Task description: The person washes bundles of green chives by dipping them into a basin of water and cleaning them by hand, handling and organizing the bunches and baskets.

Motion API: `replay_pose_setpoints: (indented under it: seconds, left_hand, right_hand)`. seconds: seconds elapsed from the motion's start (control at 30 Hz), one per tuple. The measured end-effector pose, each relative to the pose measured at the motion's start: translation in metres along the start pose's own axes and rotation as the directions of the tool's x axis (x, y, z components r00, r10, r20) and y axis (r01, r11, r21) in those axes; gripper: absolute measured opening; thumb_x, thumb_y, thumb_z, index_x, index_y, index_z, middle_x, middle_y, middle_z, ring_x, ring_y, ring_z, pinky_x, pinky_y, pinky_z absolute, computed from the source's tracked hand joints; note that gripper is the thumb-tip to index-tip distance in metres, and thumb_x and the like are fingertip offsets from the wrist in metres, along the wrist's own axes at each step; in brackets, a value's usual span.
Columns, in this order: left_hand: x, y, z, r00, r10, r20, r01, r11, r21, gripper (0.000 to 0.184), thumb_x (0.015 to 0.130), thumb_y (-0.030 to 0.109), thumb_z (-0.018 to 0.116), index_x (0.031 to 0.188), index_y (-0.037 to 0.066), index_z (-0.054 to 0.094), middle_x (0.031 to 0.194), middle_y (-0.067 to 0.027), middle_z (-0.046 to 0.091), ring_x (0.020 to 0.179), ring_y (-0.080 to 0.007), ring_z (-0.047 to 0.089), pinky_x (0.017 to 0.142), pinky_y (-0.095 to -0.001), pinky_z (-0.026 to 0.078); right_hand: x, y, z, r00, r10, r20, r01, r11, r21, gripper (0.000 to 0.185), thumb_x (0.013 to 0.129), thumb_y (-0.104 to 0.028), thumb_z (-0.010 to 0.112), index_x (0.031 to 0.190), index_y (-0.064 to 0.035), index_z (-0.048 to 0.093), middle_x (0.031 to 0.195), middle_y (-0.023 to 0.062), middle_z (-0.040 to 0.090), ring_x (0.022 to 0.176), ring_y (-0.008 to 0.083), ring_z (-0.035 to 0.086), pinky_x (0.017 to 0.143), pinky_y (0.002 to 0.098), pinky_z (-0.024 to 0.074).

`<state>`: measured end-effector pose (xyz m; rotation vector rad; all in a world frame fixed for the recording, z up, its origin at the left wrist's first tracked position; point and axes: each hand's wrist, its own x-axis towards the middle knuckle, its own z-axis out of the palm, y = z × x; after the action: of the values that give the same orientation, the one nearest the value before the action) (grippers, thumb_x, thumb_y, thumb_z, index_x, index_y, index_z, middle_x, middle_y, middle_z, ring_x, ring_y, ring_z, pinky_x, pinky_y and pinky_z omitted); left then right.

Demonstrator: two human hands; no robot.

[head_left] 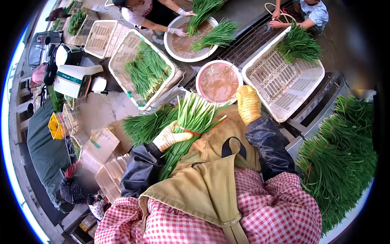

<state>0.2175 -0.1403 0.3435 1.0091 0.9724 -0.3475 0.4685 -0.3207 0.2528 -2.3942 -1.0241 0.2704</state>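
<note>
My left hand (172, 137), in a pale yellow glove, is wrapped round a bundle of garlic chives (197, 112) over my lap. A red band circles the bundle near the hand, and its white stem ends fan out toward the basin. My right hand (248, 105), in a yellow glove, is raised at the right edge of a pink-rimmed basin (219, 82) of murky brown water. Its fingers are curled together, and whatever they hold, if anything, is hidden. More chives (152, 122) lie just left of the held bundle.
A crate of chives (115, 65) stands at front left, another crate (280, 116) at front right. Banded chives (333, 158) are heaped on my right. Across from me, a gloved person (178, 31) handles chives over a white basin (172, 51); another person (315, 16) sits at upper right.
</note>
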Motion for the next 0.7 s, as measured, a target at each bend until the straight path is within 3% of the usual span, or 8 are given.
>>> replay_pose_setpoints:
  seconds: [0.07,0.2,0.23,0.3,0.4,0.53,0.6,0.7]
  left_hand:
    - [-0.004,0.013,0.008,0.999,0.034,0.022,-0.034,0.999,0.004,0.066,0.068,0.008,0.085,0.12,0.004,0.045,0.111,-0.0044,0.063,0.102,-0.0106,0.057,0.09,-0.027,0.046]
    - [-0.013,0.014,0.003,0.987,0.159,-0.032,-0.148,0.963,0.226,0.078,0.062,0.011,0.088,0.125,0.002,0.044,0.115,-0.0042,0.062,0.104,-0.0091,0.054,0.093,-0.0257,0.043]
    - [-0.021,0.016,0.003,0.982,0.183,-0.043,-0.167,0.956,0.242,0.076,0.063,0.009,0.087,0.125,0.002,0.044,0.115,-0.0047,0.061,0.105,-0.0104,0.054,0.094,-0.0269,0.043]
    - [-0.033,0.018,0.004,0.973,0.228,-0.031,-0.225,0.971,0.082,0.076,0.066,0.005,0.084,0.128,0.003,0.041,0.119,-0.0068,0.06,0.109,-0.0153,0.056,0.097,-0.0319,0.043]
    - [-0.044,0.015,-0.005,0.951,0.31,-0.019,-0.306,0.946,0.108,0.091,0.066,-0.002,0.081,0.141,0.005,0.03,0.135,-0.0096,0.048,0.122,-0.0194,0.049,0.102,-0.0361,0.04]
    - [-0.049,0.012,-0.006,0.955,0.294,-0.045,-0.294,0.956,0.016,0.093,0.067,0.0,0.082,0.143,0.005,0.028,0.138,-0.0092,0.045,0.125,-0.0215,0.046,0.104,-0.0368,0.038]
    - [-0.047,0.011,-0.007,0.945,0.325,-0.028,-0.322,0.942,0.093,0.092,0.067,0.001,0.082,0.143,0.005,0.029,0.138,-0.0091,0.045,0.125,-0.0216,0.046,0.104,-0.037,0.038]
    - [-0.046,0.009,-0.006,0.947,0.32,-0.037,-0.317,0.945,0.079,0.091,0.067,0.002,0.082,0.142,0.004,0.03,0.137,-0.0092,0.047,0.124,-0.0207,0.047,0.104,-0.0367,0.038]
  right_hand:
    - [-0.026,0.055,0.014,0.979,0.032,-0.203,-0.04,0.998,-0.038,0.012,0.084,-0.016,0.057,0.081,-0.0046,0.058,0.082,0.0171,0.057,0.079,0.0369,0.055,0.073,0.0452,0.0455]
    - [-0.126,0.188,0.048,0.904,0.428,0.012,-0.388,0.831,-0.399,0.018,0.084,-0.022,0.06,0.086,-0.0039,0.061,0.088,0.0176,0.06,0.084,0.0355,0.06,0.073,0.0471,0.0488]
    - [-0.147,0.198,0.039,0.703,0.696,0.146,-0.556,0.666,-0.498,0.02,0.086,-0.023,0.059,0.094,-0.0057,0.064,0.098,0.0192,0.063,0.092,0.0346,0.062,0.078,0.0444,0.0515]
    - [-0.205,0.241,0.035,0.468,0.79,0.396,-0.42,0.593,-0.687,0.025,0.086,-0.01,0.05,0.106,-0.0052,0.062,0.102,0.0218,0.063,0.106,0.0344,0.058,0.09,0.0407,0.0483]
    - [-0.2,0.199,0.0,0.363,0.83,0.423,-0.504,0.557,-0.66,0.036,0.085,-0.01,0.054,0.12,-0.0022,0.056,0.117,0.0228,0.059,0.115,0.0368,0.053,0.097,0.0409,0.0431]
    - [-0.154,0.184,0.037,0.706,0.586,0.397,-0.682,0.714,0.159,0.05,0.086,-0.029,0.068,0.126,-0.0038,0.053,0.12,0.0179,0.059,0.11,0.0285,0.057,0.094,0.0367,0.0445]
    - [-0.08,0.101,0.009,0.741,0.469,0.48,-0.66,0.382,0.646,0.055,0.088,-0.031,0.067,0.132,-0.0038,0.048,0.115,0.0106,0.059,0.104,0.0167,0.053,0.094,0.0297,0.0413]
    - [-0.024,0.03,-0.01,0.673,0.169,0.72,-0.737,0.075,0.672,0.059,0.092,-0.048,0.053,0.136,-0.0086,0.045,0.123,0.0098,0.057,0.114,0.021,0.053,0.095,0.0356,0.042]
